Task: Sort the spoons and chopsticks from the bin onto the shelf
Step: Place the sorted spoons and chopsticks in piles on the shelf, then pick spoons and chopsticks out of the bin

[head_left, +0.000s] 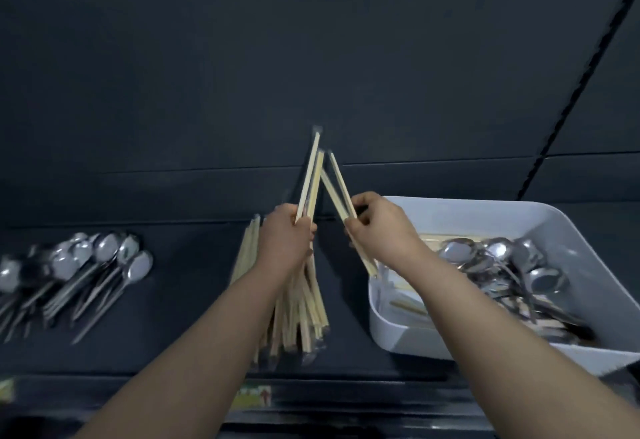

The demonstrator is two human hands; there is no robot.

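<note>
Shelf (180, 300): dark, flat, runs across the view below a dark wall.
Bin (388, 328): white, on the shelf at right. Holds a heap of bin spoons (502, 265), with a few pale sticks under them.
Chopstick pile (304, 310): on the shelf at centre, just left of the bin, partly hidden by the left forearm.
Spoon pile (79, 272): on the shelf at far left, bowls pointing away, well apart from the chopstick pile.
Left hand (285, 241): above the chopstick pile, fingers curled round the left sticks (311, 179), tips up.
Right hand (381, 227): over the bin's near-left corner, fingers and thumb pinching the right sticks (337, 182).
The two bundles lean together and cross near the top. Count per hand is unclear.
</note>
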